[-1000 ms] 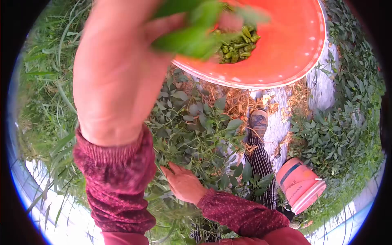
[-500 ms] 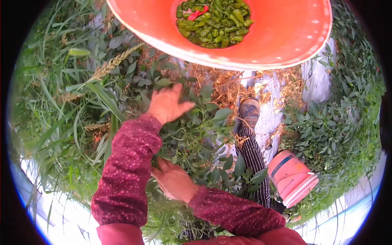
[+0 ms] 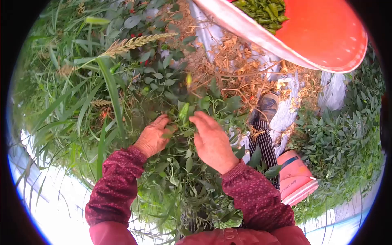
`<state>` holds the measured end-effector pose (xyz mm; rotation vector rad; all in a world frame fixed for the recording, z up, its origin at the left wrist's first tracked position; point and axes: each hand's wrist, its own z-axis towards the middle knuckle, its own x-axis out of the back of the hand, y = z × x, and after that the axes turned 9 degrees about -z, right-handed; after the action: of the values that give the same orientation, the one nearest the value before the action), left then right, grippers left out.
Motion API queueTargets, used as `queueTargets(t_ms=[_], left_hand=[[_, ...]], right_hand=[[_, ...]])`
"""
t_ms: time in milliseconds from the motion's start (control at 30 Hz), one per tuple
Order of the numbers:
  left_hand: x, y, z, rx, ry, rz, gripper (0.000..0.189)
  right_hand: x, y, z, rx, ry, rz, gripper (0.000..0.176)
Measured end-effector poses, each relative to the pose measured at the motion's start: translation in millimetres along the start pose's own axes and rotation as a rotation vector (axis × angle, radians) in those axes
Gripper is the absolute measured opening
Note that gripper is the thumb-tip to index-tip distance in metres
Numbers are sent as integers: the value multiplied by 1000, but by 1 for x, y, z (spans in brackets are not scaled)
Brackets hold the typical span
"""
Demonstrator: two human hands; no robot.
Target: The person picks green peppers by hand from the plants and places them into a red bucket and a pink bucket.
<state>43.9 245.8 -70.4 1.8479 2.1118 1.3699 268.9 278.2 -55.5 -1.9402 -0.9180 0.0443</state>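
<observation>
Both my hands reach into a leafy pepper plant (image 3: 188, 161). A green pepper (image 3: 184, 113) shows among the leaves between them. My left hand (image 3: 153, 136) is on its left, fingers spread into the foliage and partly covered by leaves. On the other side, my right hand (image 3: 213, 143) has its fingers stretched out, with the fingertips close by the pepper. Above it is a small blurred yellow-green shape (image 3: 188, 80), like a pepper. Green peppers (image 3: 265, 14) fill the bottom of the large orange bucket (image 3: 322, 32) at the upper right.
A pink bucket (image 3: 296, 179) lies tilted at the right, beside a leg in striped trousers (image 3: 266, 147) and a shoe (image 3: 269, 107). Tall grass (image 3: 112, 98) with a seed head (image 3: 134, 45) crowds the left. Dry leaves (image 3: 241, 61) and pale plastic sheeting (image 3: 283, 118) cover the ground.
My right hand has moved up and right, and my left hand down, so they are now side by side. The orange bucket has shifted up and right in view.
</observation>
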Motion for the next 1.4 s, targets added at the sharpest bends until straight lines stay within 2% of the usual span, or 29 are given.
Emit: queueTargets(t_ms=[67, 100, 133, 200, 333, 400, 467, 533, 600, 667, 700, 867, 933, 967, 1000, 1100, 1200, 1267, 1367, 1400], left_hand=[[-1, -7, -14, -32, 58, -14, 37], [4, -6, -20, 65, 60, -97, 37], [8, -8, -28, 165, 61, -177, 37], [11, -15, -51, 159, 59, -146, 37], [10, -26, -87, 293, 55, -139, 31], [10, -28, -90, 266, 209, -213, 26], [7, -25, -86, 249, 220, -230, 24], [1, -25, -81, 222, 201, -313, 27], [-4, -26, -78, 199, 226, -311, 29], [-5, -27, -76, 98, 255, -218, 35], [-1, -24, -75, 117, 209, -193, 38], [-8, -25, -75, 54, 165, -139, 40], [-11, -25, -72, 23, 174, -97, 39], [-15, -29, -75, 68, 108, -101, 38], [-18, -31, -75, 63, 112, -104, 38], [-22, -32, -72, 13, 171, -66, 38], [-31, -35, -69, 19, 160, -30, 41], [-32, -34, -63, -67, 165, -1, 44], [-23, -31, -61, -88, 167, 22, 42], [-22, -31, -60, -112, 184, 52, 40]], right_hand=[[-13, 0, -9, 11, -142, -123, 43], [-22, 5, -13, 9, -207, -192, 45], [-28, 6, -15, 9, -214, -187, 45], [-35, 7, -20, 30, -293, -320, 44], [-44, 11, -22, 35, -312, -389, 44], [-48, 11, -22, 26, -347, -454, 43], [-50, 4, -22, 79, -291, -502, 41], [-49, -5, -15, 58, -216, -343, 39], [-54, -2, -10, 74, -145, -318, 38], [-55, -3, -5, 120, -52, -134, 36], [-56, -3, -4, 154, -46, -69, 40], [-81, -17, 12, 255, -10, -110, 36], [-99, -18, 19, 428, -21, -326, 35], [-105, -18, 22, 421, -62, -315, 26], [-107, -18, 21, 419, -61, -323, 26], [-104, -25, 11, 344, -52, -466, 9], [-105, -37, -12, 229, -161, -493, 16], [-102, -39, -13, 164, -141, -411, 20], [-99, -34, -11, -35, -260, -76, 21], [-98, -34, -11, -35, -260, -81, 21]])
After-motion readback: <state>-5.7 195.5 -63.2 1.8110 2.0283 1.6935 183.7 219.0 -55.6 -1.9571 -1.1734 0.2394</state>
